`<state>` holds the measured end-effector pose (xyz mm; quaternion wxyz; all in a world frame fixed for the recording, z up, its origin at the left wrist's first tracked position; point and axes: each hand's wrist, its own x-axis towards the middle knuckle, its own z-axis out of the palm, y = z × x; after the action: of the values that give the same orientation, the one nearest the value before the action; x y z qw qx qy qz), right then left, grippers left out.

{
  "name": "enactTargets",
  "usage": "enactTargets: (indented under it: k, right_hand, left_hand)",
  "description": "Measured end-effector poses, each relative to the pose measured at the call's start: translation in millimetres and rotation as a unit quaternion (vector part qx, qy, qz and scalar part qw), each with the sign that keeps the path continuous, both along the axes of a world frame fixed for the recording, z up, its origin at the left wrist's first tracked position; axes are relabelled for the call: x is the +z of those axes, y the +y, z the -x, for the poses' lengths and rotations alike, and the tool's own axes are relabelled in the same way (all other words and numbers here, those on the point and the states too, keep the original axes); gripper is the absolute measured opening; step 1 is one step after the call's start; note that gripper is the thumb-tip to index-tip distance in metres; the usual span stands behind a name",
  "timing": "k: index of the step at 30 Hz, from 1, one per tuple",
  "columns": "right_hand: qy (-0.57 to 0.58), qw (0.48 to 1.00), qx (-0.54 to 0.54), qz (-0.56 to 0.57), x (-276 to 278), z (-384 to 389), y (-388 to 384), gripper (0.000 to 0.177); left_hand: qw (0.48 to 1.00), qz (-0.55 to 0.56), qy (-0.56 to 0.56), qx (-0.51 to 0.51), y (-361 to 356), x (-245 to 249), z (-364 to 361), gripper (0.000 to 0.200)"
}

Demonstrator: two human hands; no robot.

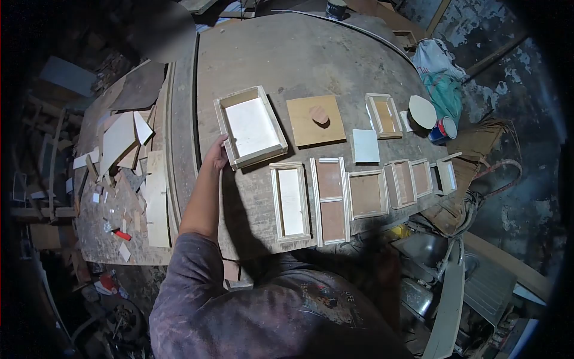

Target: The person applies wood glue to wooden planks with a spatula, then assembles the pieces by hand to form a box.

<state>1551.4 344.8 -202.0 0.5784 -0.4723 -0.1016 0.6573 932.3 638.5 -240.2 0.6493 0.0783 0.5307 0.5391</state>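
Since the left hand [217,153]'s closed on its edge, the white-bottomed wooden tray [251,127] lies toward two o'clock, long axis roughly eleven-to-five.

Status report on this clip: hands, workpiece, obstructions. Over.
Left hand touching left side of wide, white-based wooden box. Right hand not in view. Nearby: square tan board to its right; narrow, white-based wooden box on its near side.
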Motion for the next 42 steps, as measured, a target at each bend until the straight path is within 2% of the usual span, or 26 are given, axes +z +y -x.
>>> enactTargets:
  k: [1,3,4,5,6,7,8,9,12,15,17,19,21,23,25,27,30,33,35,38,41,42]
  right_hand:
    - [-0.018,1.0,-0.016,0.006,3,-1,-8,0.028]
    - [0.103,0.995,0.01,0.0,-21,-27,-32,0.029]
    - [-0.088,0.994,0.069,-0.016,-34,-31,-48,0.029]
    - [-0.3,0.945,0.131,-0.02,-37,-32,-57,0.029]
    - [-0.478,0.852,0.211,-0.027,-38,-35,-65,0.029]
    - [-0.605,0.75,0.266,-0.032,-37,-37,-74,0.029]
    - [-0.679,0.667,0.305,-0.042,-33,-36,-79,0.029]
    - [-0.723,0.601,0.336,-0.053,-31,-35,-85,0.029]
    - [-0.781,0.481,0.389,-0.087,-23,-37,-101,0.029]
    - [-0.808,0.389,0.434,-0.091,-27,-44,-111,0.029]
    - [-0.82,0.36,0.434,-0.101,-33,-52,-114,0.029]
    - [-0.827,0.363,0.407,-0.138,-28,-47,-107,0.027]
    - [-0.824,0.367,0.391,-0.184,8,-13,-77,0.031]
    - [-0.672,0.676,0.288,-0.094,-24,-23,-93,0.032]
    - [-0.681,0.667,0.284,-0.103,-16,-15,-84,0.033]
    - [-0.839,0.334,0.376,-0.207,9,-6,-64,0.032]
    - [-0.8,0.461,0.342,-0.175,-10,-11,-76,0.031]
    - [-0.726,0.592,0.344,-0.061,-22,-9,-80,0.031]
    - [-0.704,0.622,0.343,-0.025,-27,-9,-80,0.031]
    - [-0.688,0.635,0.351,0.005,-33,-9,-80,0.031]
    - [-0.679,0.648,0.344,0.025,-41,-9,-89,0.031]
    - [-0.677,0.649,0.345,0.029,-41,-10,-91,0.031]
  left_hand:
    - [1.0,-0.001,-0.003,-0.003,5,-9,6,0.043]
    - [1.0,-0.006,-0.01,-0.009,14,-19,11,0.042]
    - [1.0,-0.013,-0.01,-0.023,17,-20,12,0.04]
    - [0.999,-0.016,-0.008,-0.028,20,-24,11,0.04]
    - [0.999,-0.021,-0.005,-0.032,24,-26,12,0.039]
    - [0.999,-0.026,-0.001,-0.034,27,-29,12,0.039]
    - [0.999,-0.023,-0.006,-0.039,30,-29,12,0.039]
    - [0.999,-0.028,-0.003,-0.046,33,-35,14,0.038]
    - [0.998,-0.034,0.007,-0.061,39,-46,18,0.038]
    - [0.997,-0.024,0.008,-0.07,40,-43,16,0.04]
    - [0.997,-0.02,0.001,-0.08,40,-38,16,0.041]
    - [0.996,-0.013,0.013,-0.085,38,-34,15,0.041]
    - [0.995,-0.01,0.023,-0.093,37,-28,14,0.041]
    - [0.994,-0.01,0.031,-0.102,34,-22,12,0.041]
    - [0.994,-0.021,0.027,-0.099,37,-32,14,0.04]
    - [0.995,-0.015,0.034,-0.096,37,-34,18,0.041]
    - [0.993,0.009,0.065,-0.094,36,-26,16,0.041]
    - [0.988,0.01,0.126,-0.087,36,-19,13,0.04]
    - [0.98,0.018,0.183,-0.076,35,-11,12,0.038]
    - [0.965,0.022,0.255,-0.056,32,-11,9,0.035]
    - [0.985,-0.012,0.17,-0.001,33,-7,3,0.03]
    - [0.983,-0.013,0.184,0.003,36,-18,7,0.029]
